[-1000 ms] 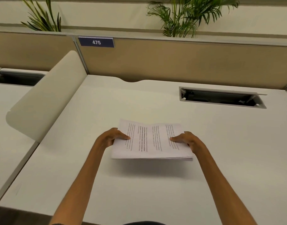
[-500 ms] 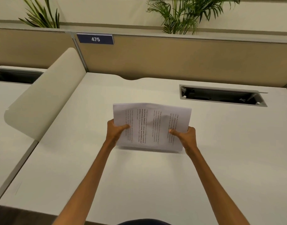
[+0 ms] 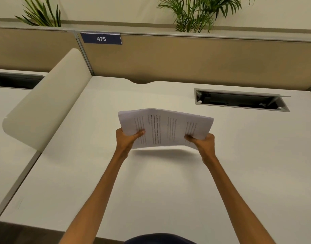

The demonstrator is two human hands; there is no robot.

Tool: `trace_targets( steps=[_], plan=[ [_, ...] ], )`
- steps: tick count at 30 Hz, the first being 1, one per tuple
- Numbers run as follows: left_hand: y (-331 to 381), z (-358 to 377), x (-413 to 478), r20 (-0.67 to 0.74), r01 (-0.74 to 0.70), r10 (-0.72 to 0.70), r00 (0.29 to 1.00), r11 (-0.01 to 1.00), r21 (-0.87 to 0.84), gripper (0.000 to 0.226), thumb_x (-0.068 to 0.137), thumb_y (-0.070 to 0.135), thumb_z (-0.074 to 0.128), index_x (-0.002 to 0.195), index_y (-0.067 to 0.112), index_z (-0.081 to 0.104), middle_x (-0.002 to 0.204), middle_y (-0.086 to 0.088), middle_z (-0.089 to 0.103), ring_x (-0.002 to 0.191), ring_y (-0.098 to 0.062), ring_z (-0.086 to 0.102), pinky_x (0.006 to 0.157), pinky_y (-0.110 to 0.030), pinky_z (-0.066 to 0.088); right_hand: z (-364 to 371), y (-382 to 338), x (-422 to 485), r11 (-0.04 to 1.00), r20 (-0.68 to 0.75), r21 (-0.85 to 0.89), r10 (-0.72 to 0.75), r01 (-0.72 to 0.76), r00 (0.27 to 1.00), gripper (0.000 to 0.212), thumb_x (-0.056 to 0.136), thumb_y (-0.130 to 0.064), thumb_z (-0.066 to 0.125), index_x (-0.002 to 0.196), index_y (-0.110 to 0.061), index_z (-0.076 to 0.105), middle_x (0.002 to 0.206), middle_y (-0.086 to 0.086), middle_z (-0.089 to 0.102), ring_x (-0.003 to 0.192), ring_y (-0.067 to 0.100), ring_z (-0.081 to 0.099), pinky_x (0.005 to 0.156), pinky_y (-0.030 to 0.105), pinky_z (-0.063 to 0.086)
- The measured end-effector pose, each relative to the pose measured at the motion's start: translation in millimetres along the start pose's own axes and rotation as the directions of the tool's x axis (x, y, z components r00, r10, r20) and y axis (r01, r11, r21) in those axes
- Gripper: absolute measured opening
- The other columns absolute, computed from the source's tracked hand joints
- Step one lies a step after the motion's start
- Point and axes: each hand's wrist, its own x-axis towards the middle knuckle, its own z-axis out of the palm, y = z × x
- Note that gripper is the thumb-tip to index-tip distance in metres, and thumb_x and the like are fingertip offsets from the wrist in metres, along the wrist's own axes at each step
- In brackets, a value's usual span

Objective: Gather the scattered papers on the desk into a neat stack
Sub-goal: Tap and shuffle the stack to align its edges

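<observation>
Head view: white printed paper bundle [image 3: 166, 128] held tilted up above the pale cream tabletop [image 3: 168, 191], left hand [image 3: 129, 138] clamped on its left edge, right hand [image 3: 201, 140] clamped on its right edge, thumbs on the printed face. Long axis runs left-right between the hands, lower edge nearest the tabletop with a shadow beneath, touching or not unclear. Both hands equally near; likely next step is squaring that lower edge down, no loose sheets seen elsewhere

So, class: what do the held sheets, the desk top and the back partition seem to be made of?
Sheets: thin printed paper; they bow between the hands. Desk top: probably smooth matte off-white laminate. Partition: tan, perhaps fabric-covered; texture unclear.
</observation>
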Motion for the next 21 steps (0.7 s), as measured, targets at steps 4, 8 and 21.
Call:
trace_targets(
  steps=[4,8,21],
  plan=[
    [-7.3,3.1,-0.8,0.032,0.005,-0.007,0.999,0.999,0.053,0.039,0.072,-0.002,0.086,0.105,0.013,0.071,0.094,0.007,0.077,0.085,-0.006,0.076,0.073,-0.032,0.065,3.0,9.5,-2.5,0.999,0.019,-0.038,0.030,-0.029,0.999,0.045,0.073,0.000,0.084,0.114,-0.006,0.067,0.104,0.005,0.072,0.086,0.017,0.072,0.079,0.029,0.062],
    [-15.7,1.1,-1.6,-0.003,-0.001,0.001,1.000,0.999,0.048,0.041,0.072,-0.002,0.086,0.108,0.009,0.070,0.090,0.014,0.078,0.085,-0.006,0.076,0.071,-0.027,0.064,1.6,14.7,-4.0,0.999,0.024,-0.036,0.007,-0.006,1.000,0.037,0.076,-0.002,0.082,0.106,-0.017,0.068,0.099,-0.002,0.073,0.080,0.011,0.073,0.077,0.025,0.061],
    [-22.3,-3.8,-9.9,0.099,0.215,-0.206,0.974,0.973,-0.090,0.043,0.068,-0.003,0.087,0.107,0.008,0.071,0.102,-0.007,0.079,0.093,-0.031,0.076,0.070,-0.037,0.063,-21.8,9.7,5.6,0.986,0.134,-0.140,0.112,-0.093,0.985,0.035,0.073,-0.019,0.086,0.104,-0.014,0.072,0.099,0.002,0.076,0.080,0.014,0.075,0.063,0.016,0.058]
  ],
)
